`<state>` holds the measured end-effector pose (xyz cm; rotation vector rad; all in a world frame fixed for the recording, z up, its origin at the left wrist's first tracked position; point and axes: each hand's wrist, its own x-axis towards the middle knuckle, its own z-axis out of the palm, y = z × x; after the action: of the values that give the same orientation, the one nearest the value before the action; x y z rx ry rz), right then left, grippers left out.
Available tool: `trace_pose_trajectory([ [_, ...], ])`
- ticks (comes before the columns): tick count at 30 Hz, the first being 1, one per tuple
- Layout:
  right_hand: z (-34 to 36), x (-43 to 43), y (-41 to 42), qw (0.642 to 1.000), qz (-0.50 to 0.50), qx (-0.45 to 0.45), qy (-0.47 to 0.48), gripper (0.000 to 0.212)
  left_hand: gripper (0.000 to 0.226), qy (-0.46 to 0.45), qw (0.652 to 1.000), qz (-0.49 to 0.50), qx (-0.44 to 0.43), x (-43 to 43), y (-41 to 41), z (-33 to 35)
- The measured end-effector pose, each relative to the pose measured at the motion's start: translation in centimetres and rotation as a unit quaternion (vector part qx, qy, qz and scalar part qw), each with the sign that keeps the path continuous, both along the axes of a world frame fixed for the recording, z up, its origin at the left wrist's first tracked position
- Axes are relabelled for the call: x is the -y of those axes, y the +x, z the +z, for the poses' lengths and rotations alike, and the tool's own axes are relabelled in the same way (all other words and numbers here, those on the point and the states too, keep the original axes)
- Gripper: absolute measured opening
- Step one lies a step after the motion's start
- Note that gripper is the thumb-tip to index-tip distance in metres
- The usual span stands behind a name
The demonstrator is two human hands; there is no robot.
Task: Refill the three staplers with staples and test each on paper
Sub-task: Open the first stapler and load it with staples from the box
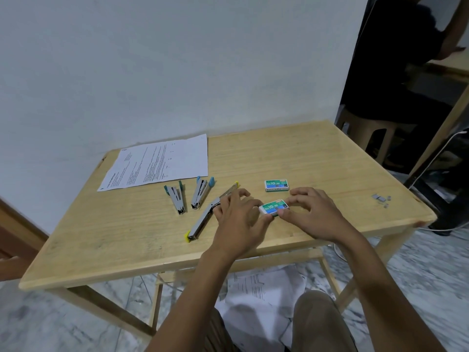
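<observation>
Three staplers lie opened on the wooden table [127, 240]: a green one [175, 196], a blue one [200, 192] and a yellow one [203, 222] spread out flat. A printed paper sheet [157, 162] lies behind them. A green staple box [274, 207] sits on the table between both hands. My left hand [237, 219] pinches its left end and my right hand [312, 212] pinches its right end. A second staple box [277, 185] lies just behind it.
Loose staples [380, 198] lie near the table's right edge. Crumpled papers [264, 295] lie on the floor under the table. A person sits on a stool [368, 133] at the back right. A white cable [436, 151] hangs there.
</observation>
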<state>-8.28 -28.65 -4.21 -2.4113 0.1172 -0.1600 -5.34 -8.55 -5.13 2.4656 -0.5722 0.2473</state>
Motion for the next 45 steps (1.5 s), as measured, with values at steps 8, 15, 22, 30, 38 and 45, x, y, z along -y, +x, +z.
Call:
trace_pose_trajectory([
  [8,0.3,0.1,-0.1,0.998,0.034,0.002,-0.056,0.053,0.037,0.035,0.999,-0.026,-0.025,-0.3,-0.1,0.5],
  [15,0.6,0.6,0.1,0.996,0.063,-0.008,-0.060,0.037,0.030,0.032,0.999,-0.016,-0.029,-0.4,-0.2,0.7],
  [22,1.2,2.0,-0.1,0.997,0.067,-0.024,-0.035,0.034,0.026,0.023,0.999,-0.018,-0.043,-0.5,-0.2,0.7],
  [30,2.7,0.4,0.5,0.994,0.082,0.022,-0.070,0.023,0.029,0.026,0.999,-0.022,-0.040,-0.6,-0.2,0.8],
  [38,4.5,-1.6,1.9,0.967,0.140,-0.026,-0.212,0.019,0.029,0.019,0.999,-0.026,-0.039,-0.6,-0.2,0.8],
  [45,5.1,-2.0,2.9,0.957,0.178,-0.072,-0.220,0.007,0.031,0.011,0.999,-0.027,-0.027,-0.7,-0.3,0.8],
])
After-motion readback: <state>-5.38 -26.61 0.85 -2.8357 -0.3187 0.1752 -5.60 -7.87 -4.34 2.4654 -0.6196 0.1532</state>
